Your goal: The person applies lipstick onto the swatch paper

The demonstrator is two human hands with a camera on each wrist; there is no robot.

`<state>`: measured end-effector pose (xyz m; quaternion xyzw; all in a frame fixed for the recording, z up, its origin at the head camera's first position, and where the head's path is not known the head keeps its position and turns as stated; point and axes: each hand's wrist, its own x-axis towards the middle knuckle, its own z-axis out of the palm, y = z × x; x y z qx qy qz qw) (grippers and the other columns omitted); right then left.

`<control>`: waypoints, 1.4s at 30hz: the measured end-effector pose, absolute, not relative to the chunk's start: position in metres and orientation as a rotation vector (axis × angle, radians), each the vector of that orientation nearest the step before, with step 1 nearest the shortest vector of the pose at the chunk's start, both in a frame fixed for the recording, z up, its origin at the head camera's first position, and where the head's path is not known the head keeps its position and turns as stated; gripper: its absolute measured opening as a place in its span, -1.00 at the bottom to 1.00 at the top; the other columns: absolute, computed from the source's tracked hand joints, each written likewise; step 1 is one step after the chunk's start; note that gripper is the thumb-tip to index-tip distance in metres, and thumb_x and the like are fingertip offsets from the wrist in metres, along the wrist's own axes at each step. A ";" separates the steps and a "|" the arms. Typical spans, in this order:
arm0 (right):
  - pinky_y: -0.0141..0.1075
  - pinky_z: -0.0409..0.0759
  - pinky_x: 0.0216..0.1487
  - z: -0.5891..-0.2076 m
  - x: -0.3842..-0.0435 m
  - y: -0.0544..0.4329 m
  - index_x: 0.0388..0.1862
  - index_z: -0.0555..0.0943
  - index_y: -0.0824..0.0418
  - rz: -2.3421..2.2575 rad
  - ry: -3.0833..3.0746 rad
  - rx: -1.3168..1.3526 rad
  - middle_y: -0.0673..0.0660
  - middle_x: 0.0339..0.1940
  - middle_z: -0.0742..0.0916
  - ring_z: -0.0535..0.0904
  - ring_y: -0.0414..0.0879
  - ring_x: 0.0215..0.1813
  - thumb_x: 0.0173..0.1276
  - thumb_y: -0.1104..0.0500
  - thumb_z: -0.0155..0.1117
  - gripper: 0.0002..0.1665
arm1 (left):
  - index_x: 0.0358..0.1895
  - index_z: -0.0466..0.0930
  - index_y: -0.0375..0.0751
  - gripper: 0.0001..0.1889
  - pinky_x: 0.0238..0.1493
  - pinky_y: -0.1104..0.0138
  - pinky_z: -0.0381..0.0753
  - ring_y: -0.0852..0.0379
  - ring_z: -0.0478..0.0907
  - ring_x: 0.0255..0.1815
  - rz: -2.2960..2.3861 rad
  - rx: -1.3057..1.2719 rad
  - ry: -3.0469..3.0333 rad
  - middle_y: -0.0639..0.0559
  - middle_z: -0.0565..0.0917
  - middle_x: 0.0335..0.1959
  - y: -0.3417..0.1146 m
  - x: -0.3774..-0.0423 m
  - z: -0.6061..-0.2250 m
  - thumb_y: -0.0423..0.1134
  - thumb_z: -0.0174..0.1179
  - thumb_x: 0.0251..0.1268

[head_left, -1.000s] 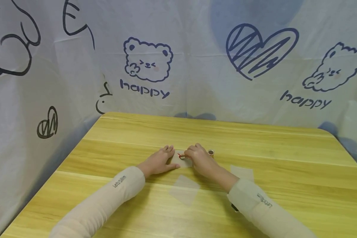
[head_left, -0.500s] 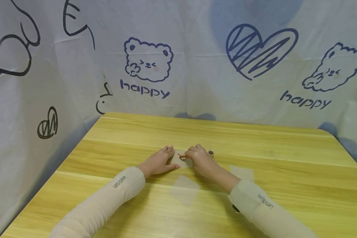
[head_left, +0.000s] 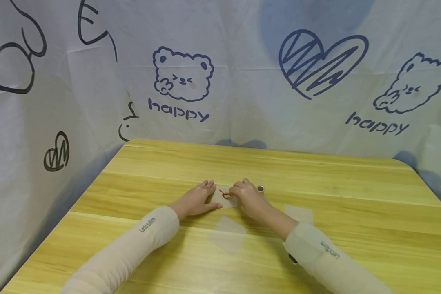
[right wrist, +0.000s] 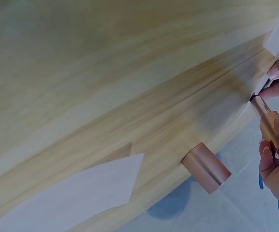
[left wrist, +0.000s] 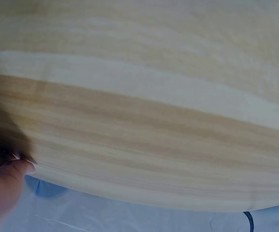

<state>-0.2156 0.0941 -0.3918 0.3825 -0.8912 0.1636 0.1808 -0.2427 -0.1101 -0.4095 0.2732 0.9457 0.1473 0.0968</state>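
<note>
My left hand (head_left: 196, 200) rests with its fingers spread along the left side of a small white paper sheet (head_left: 226, 202). My right hand (head_left: 250, 199) grips a lipstick (right wrist: 269, 124) with a shiny rose-gold tube, held at a slant. Its tip meets the paper beside a short, curved red mark (head_left: 221, 192). Just beyond the right hand stands the lipstick's rose-gold cap (right wrist: 206, 168), its dark mouth facing up in the head view. The left wrist view catches only part of the left hand (left wrist: 6, 183) at its lower left edge.
Another pale sheet (head_left: 228, 234) lies on the wooden table (head_left: 150, 159) nearer the person, turned at an angle. A further sheet (head_left: 299, 213) lies right of the right forearm. A white cloth backdrop (head_left: 242, 102) with drawings hangs behind the table.
My right hand and the lipstick tip have shifted very slightly right and toward the person, along the red mark. The left hand keeps its place on the paper.
</note>
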 end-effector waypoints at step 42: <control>-0.32 0.54 -0.23 -0.392 -0.209 0.102 -0.29 0.65 0.30 0.426 -2.548 1.090 0.10 -0.33 0.71 0.50 -0.09 -0.31 0.11 0.48 0.27 -0.81 | 0.38 0.14 -0.35 -0.23 0.43 0.01 0.11 -0.21 -0.04 0.48 0.438 0.799 2.794 -0.26 0.07 0.45 -0.111 -0.241 -0.409 0.15 0.03 0.30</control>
